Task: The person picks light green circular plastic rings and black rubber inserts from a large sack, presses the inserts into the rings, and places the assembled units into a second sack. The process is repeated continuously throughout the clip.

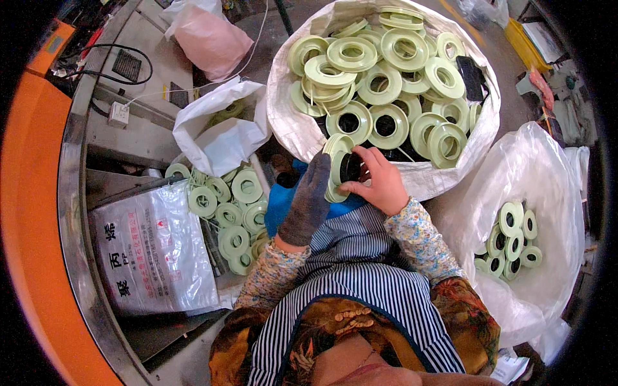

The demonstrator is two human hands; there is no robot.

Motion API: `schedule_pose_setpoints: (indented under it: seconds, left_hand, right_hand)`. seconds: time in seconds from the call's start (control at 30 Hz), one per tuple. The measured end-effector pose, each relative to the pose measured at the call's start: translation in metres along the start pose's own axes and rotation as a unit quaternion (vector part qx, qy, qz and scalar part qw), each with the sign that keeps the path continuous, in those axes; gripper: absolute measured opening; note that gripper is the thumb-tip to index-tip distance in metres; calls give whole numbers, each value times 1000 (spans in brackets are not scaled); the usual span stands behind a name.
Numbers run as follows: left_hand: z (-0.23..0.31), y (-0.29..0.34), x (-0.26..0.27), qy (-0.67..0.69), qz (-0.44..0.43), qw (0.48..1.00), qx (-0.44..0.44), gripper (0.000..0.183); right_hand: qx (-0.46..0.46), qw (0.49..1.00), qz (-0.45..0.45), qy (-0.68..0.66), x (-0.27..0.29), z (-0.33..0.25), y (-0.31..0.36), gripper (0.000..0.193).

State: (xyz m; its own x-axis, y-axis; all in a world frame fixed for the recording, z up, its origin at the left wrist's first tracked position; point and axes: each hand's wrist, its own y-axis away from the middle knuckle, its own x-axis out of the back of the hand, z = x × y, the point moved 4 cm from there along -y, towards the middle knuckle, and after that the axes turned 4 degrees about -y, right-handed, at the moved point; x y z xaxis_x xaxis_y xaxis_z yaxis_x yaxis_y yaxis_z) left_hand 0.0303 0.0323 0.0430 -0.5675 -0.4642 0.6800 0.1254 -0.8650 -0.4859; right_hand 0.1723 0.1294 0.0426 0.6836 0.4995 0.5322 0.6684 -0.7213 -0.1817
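Note:
My left hand point(306, 209), in a dark grey glove, grips the left side of a small stack of pale green plastic rings point(337, 149) held on edge above my lap. From the right, my bare right hand point(381, 184) closes on the same stack, its thumb at the lower rim and its fingers curled at the side. Something black shows at the stack's middle; whether it is a separate part or the dark hole I cannot tell. Just beyond my hands stands a big white woven sack point(293, 122), heaped with loose pale green flanged rings point(380, 83).
At right, a clear plastic bag point(544, 257) holds smaller green rings with dark centres. More rings point(233, 241) lie at left beside a printed white bag point(154, 251) and an open white sack point(219, 145). An orange machine panel point(29, 212) borders the far left.

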Motion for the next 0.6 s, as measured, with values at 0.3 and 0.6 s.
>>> schedule_pose_setpoints:
  seconds: [0.3, 0.6]
  left_hand:
    - [-2, 12, -29, 201, -83, 971, 103, 52]
    - [-6, -35, -84, 276, -97, 932, 212, 43]
  right_hand:
    - [-276, 727, -45, -627, -28, 58, 15, 43]
    - [68, 492, 69, -865, 92, 72, 51, 66]
